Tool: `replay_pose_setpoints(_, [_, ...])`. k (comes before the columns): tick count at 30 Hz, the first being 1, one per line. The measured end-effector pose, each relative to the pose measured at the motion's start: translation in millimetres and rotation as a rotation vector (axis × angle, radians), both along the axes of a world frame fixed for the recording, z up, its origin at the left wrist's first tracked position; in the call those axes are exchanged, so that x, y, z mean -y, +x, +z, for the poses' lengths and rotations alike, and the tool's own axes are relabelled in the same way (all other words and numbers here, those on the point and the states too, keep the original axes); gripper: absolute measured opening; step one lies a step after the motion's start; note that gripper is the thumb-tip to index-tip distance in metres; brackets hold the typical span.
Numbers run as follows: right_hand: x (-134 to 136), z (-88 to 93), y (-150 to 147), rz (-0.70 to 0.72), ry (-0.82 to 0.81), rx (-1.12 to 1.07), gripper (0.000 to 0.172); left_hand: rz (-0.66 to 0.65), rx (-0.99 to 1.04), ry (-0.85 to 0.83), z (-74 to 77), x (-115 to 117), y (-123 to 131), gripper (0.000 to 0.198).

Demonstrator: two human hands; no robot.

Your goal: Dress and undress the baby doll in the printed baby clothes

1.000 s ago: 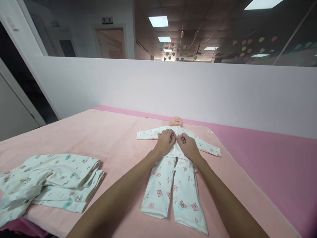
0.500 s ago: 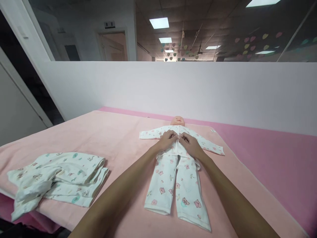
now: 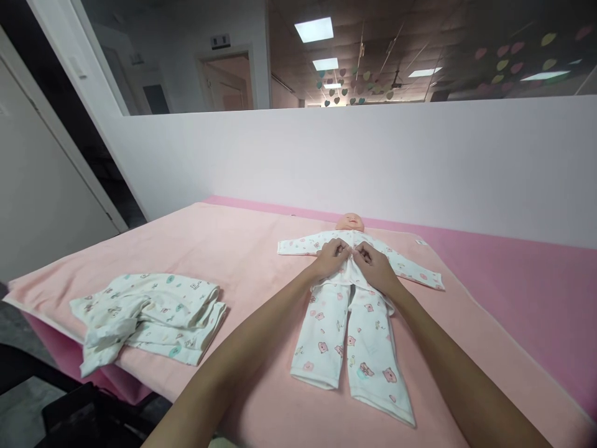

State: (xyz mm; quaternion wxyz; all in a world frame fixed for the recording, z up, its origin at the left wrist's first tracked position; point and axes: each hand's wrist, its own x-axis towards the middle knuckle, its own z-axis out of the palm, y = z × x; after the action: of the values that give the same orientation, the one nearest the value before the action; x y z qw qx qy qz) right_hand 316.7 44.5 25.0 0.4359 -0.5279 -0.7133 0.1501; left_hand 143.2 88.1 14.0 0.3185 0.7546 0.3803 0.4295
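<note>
A baby doll (image 3: 351,221) lies on its back, dressed in a white printed baby top (image 3: 321,241) with both sleeves spread wide. Matching baby pants (image 3: 373,356) with pink animal prints cover its legs. On the doll's chest, my left hand (image 3: 333,256) pinches the front edge of the top. Close beside it, my right hand (image 3: 374,266) is also closed on the front of the top, right of the middle. The fingertips of both hands nearly meet; whatever fastening may be between them is too small to make out.
Folded printed baby clothes (image 3: 163,317) lie at the left on a pink blanket (image 3: 252,261). A white wall (image 3: 354,162) with a window above stands behind the table. Black chair-like parts (image 3: 79,410) show at the lower left.
The camera view has turned a little left, so everything sits further right in the picture. Both hands stay closed on the front of the top, with only slight finger movement.
</note>
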Motion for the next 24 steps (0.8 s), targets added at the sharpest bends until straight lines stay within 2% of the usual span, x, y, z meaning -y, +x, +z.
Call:
replay_pose_setpoints(8, [0.5, 2.2, 3.8, 0.068, -0.053, -0.022, 0.029, -0.011, 0.144, -0.039, -1.9, 1.7, 4.5, 0.024])
replay_pose_setpoints(16, [3.6, 3.9, 0.3, 0.043, -0.069, -0.047, 0.028, 0.036, 0.107, -0.02, -3.7, 1.4, 4.8, 0.026])
replay_pose_setpoints(24, [2.1, 4.1, 4.0, 0.09, -0.111, -0.065, 0.025, 0.053, 0.034, 0.001, -3.6, -0.5, 3.3, 0.024])
